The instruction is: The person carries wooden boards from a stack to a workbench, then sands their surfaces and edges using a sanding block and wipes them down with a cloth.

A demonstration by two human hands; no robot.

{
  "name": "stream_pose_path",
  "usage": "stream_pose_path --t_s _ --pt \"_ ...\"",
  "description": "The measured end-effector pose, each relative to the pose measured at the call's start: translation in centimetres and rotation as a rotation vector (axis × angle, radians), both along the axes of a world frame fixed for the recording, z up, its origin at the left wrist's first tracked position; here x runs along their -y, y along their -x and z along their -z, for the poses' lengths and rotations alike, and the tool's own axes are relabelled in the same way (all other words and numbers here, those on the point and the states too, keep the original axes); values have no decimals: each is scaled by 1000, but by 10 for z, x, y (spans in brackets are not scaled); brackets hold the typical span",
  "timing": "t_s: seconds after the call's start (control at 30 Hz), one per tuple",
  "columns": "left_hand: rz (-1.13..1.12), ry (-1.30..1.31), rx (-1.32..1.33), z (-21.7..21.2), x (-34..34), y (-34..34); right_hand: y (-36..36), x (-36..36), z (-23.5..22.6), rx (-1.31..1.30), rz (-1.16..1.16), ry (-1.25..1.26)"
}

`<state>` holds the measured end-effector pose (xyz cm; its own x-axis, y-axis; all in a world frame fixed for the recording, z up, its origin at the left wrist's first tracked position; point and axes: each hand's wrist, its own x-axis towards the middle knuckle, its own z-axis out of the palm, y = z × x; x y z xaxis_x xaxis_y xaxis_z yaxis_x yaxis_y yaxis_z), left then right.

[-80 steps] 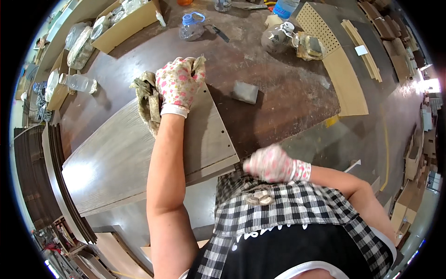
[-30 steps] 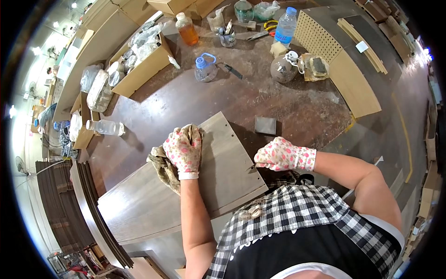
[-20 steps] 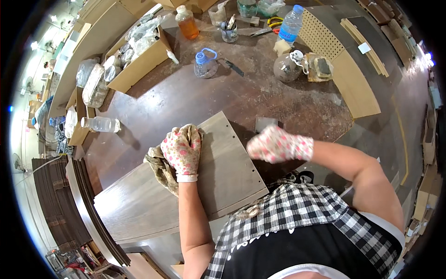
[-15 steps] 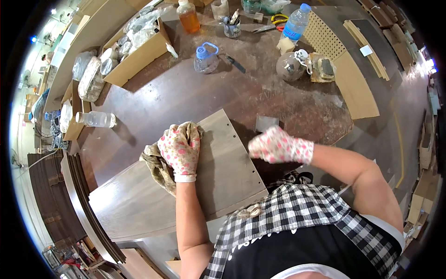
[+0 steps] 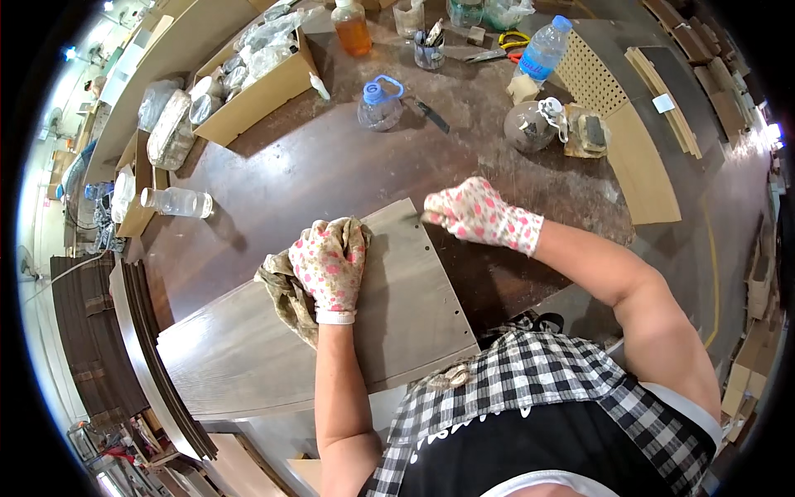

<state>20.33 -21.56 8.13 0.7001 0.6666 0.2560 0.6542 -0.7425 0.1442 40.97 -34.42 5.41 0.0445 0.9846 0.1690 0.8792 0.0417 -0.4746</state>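
A grey wood-grain panel (image 5: 406, 290) with small dark holes along its right end lies at an angle before me. My left hand (image 5: 330, 265), in a white glove with a pink floral print, is closed on a stained, crumpled rag (image 5: 287, 300) and presses it against the panel's top. My right hand (image 5: 476, 214), gloved the same way, is closed beside the panel's far right corner. Whatever its curled fingers hold, if anything, is too small or hidden to make out.
Across the brown table stand a blue-handled jug (image 5: 380, 112), a round clear bottle (image 5: 530, 127), a water bottle (image 5: 546, 51) and a bottle of amber liquid (image 5: 352, 31). A knife (image 5: 432, 117) lies between them. At left are a filled cardboard box (image 5: 257, 89), a lying bottle (image 5: 177, 202) and stacked panels (image 5: 147, 331).
My right hand has moved away from me along the panel's right end, up to its far corner, and now covers the spot of a small translucent square. The left hand stays on the rag.
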Motion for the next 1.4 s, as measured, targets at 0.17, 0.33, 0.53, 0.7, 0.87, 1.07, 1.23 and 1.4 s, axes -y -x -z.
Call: stream_pose_path --t_s 0.17,0.33,0.53,0.7,0.87,1.07,1.23,1.4 --pt "-8 8 15 3 0 4 27 53 -5 -170 -351 124" --pt "-1 3 -24 -3 2 1 1 8 2 -94 -76 14" --pt "-9 9 -8 1 2 2 -19 -36 -6 76 105 89" --pt "0 -21 -2 3 0 1 -7 -24 7 -8 -168 -83" --pt "-19 -48 -6 6 -1 4 26 38 18 -114 -388 -70" --pt "-6 -101 22 10 -1 0 50 96 19 -424 -435 -228" --pt "-14 -109 -10 8 -3 0 10 -11 11 -132 -113 -374" --pt "-38 -58 -15 6 -1 1 42 66 25 -134 -361 -190"
